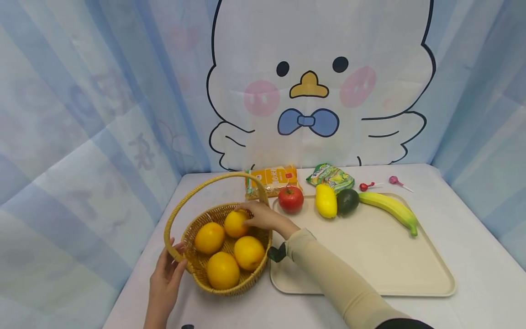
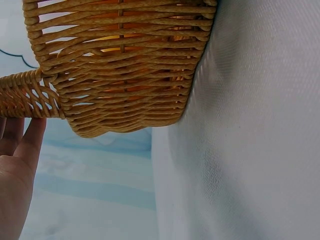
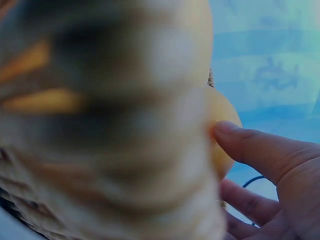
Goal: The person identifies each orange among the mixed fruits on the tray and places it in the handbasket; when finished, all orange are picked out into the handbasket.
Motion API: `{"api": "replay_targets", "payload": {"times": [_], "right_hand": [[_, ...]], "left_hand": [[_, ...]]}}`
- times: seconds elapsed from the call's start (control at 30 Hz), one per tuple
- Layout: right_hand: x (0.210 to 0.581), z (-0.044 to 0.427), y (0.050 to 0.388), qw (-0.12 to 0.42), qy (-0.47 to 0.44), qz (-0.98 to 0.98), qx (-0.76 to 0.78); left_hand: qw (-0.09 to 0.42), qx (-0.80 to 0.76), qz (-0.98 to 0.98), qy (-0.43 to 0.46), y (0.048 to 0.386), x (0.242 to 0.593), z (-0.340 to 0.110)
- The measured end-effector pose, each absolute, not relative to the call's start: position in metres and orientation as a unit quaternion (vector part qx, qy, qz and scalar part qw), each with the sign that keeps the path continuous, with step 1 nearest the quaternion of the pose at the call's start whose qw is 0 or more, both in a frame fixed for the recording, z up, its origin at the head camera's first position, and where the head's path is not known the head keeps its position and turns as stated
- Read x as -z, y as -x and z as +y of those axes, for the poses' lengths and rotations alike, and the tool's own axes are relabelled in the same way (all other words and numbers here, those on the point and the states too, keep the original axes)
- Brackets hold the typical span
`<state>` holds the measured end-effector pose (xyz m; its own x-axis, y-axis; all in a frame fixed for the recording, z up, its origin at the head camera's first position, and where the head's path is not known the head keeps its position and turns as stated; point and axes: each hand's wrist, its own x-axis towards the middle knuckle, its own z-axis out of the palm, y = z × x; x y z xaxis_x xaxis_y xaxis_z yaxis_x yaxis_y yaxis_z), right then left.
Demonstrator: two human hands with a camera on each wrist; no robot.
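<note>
A wicker basket (image 1: 246, 289) with a tall arched handle (image 1: 190, 197) stands at the left of the table, several oranges (image 1: 222, 270) inside it. My left hand (image 1: 165, 279) holds the near-left foot of the handle, thumb on one side and fingers on the other. In the left wrist view, that hand (image 2: 17, 175) meets the woven handle base (image 2: 30, 95). Reaching over the basket's right rim, my right hand (image 1: 260, 215) grips the rearmost orange (image 1: 236, 224), which is still inside. Blurred wicker covers much of the right wrist view, where my thumb (image 3: 270, 150) presses the orange (image 3: 227, 112).
Right of the basket lies a beige tray (image 1: 370, 256). A red apple (image 1: 291, 199), a yellow mango (image 1: 326, 201), an avocado (image 1: 347, 202) and a banana (image 1: 390, 208) line its back edge. Behind are an orange packet (image 1: 273, 179), a green bag (image 1: 332, 176) and two lollipops (image 1: 364, 187).
</note>
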<state>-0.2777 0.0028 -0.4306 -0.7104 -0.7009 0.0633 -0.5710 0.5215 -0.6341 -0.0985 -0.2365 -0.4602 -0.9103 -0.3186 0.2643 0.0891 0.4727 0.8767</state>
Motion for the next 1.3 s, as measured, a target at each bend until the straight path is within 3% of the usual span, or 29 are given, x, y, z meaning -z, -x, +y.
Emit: {"api": "replay_targets", "payload": {"times": [0.63, 1.3], "right_hand": [[0.419, 0.005, 0.281, 0.138, 0.355, 0.861, 0.336], [0.418, 0.014, 0.274, 0.133, 0.356, 0.866, 0.324]], "left_hand": [[0.203, 0.509, -0.834, -0.068, 0.099, 0.461, -0.236], [0.212, 0.509, -0.832, -0.068, 0.099, 0.462, -0.234]]}}
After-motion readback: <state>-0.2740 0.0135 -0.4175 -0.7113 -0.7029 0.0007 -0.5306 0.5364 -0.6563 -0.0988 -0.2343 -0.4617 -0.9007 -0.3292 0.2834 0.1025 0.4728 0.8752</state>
